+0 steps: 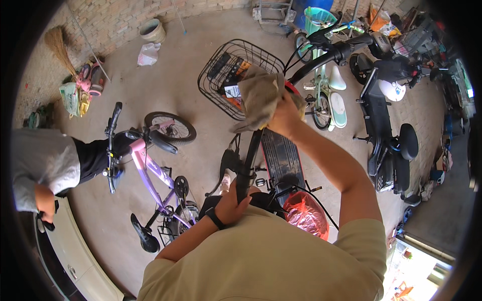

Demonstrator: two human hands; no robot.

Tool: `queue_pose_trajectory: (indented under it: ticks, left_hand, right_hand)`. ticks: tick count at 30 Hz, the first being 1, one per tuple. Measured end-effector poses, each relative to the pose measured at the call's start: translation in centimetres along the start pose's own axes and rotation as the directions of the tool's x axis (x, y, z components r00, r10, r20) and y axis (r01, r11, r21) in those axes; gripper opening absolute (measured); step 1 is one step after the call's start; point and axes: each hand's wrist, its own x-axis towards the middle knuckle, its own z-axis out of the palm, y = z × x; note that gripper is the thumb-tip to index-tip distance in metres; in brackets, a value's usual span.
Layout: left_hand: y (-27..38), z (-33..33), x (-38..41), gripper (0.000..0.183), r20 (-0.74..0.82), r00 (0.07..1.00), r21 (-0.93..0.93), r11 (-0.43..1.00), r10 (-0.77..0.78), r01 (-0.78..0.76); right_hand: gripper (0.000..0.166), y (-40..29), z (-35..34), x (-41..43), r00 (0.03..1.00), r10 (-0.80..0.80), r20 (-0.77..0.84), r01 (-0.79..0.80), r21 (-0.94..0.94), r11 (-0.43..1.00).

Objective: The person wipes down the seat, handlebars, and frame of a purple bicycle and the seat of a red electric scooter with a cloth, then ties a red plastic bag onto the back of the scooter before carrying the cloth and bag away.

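My right hand (284,116) holds a crumpled grey-brown cloth (260,98) against the middle of a bicycle's handlebar, just behind the wire basket (211,71). The cloth hides the part beneath it. Lower down, my left hand (231,205) is around the near end of the black handlebar (251,158), close to a brake lever (224,167). Inside the basket lie dark and orange packages. The handlebar's other side, with its grip (357,41), reaches to the upper right. A long black board with a red edge (282,158) shows below the handlebar.
A pink and purple bicycle (150,169) stands at left, beside another person (45,161) and a pale car (75,248). At right are a small green bicycle (322,82) and a black electric scooter (380,128). A red plastic bag (307,214) lies near my body.
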Motion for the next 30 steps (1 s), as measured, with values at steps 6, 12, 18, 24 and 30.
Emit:
queue_pose_trajectory:
  ticks: [6,12,18,24,30]
  left_hand:
    - [2.9,-0.2,1.3,0.06,0.052,0.998,-0.159,0.986,-0.04,0.048]
    - [1.1,0.1,0.6,0.064,0.01,1.0,-0.144,0.99,-0.003,0.004]
    - [0.3,0.0,0.8,0.067,0.064,0.998,-0.161,0.986,-0.028,0.038]
    - [0.7,-0.4,0.7,0.067,0.064,0.998,-0.139,0.99,0.002,0.007]
    - [1.6,-0.3,1.1,0.065,0.043,0.998,-0.12,0.992,0.035,-0.03]
  right_hand:
    - [0.048,3.1,-4.2,4.5,0.814,0.522,0.253,-0.554,0.075,0.829]
    - [0.044,0.9,-0.6,-2.7,0.839,0.376,-0.393,-0.35,0.139,0.926]
    - [0.048,-0.5,0.6,-6.4,0.875,0.329,-0.356,-0.315,0.1,0.944]
    - [0.051,-0.1,-2.8,-0.6,0.943,0.316,-0.109,-0.312,0.049,0.949]
    - [0.024,0.5,-2.8,10.1,0.591,0.549,0.591,-0.481,-0.289,0.828]
